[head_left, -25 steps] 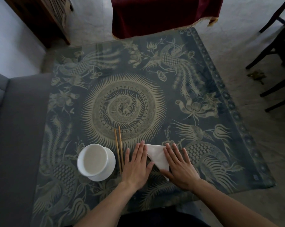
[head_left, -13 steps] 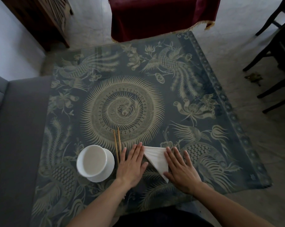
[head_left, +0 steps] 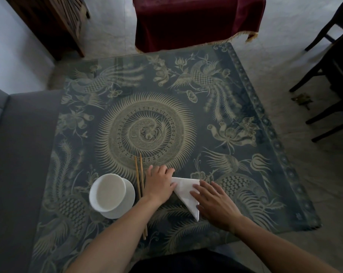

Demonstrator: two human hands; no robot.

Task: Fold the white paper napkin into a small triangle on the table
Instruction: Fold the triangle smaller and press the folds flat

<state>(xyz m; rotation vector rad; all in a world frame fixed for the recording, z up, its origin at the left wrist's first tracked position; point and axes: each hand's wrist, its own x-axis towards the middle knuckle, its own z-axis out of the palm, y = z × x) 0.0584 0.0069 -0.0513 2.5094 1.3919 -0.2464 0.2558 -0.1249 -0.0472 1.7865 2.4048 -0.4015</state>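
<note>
Left hand point(head_left: 159, 184) is curling its fingers down at the napkin's point(head_left: 186, 192) left corner, though whether it is pinching the paper I cannot tell. Right hand point(head_left: 216, 203) is lying flat, fingers straight and spread, pressing the napkin's right side. The napkin is sitting as a white triangle between both hands on the patterned table point(head_left: 245, 154), point toward the person. Chopsticks point(head_left: 140, 186) are lying just left of the left hand, a white bowl point(head_left: 107, 192) on its saucer point(head_left: 127, 201) beyond them.
</note>
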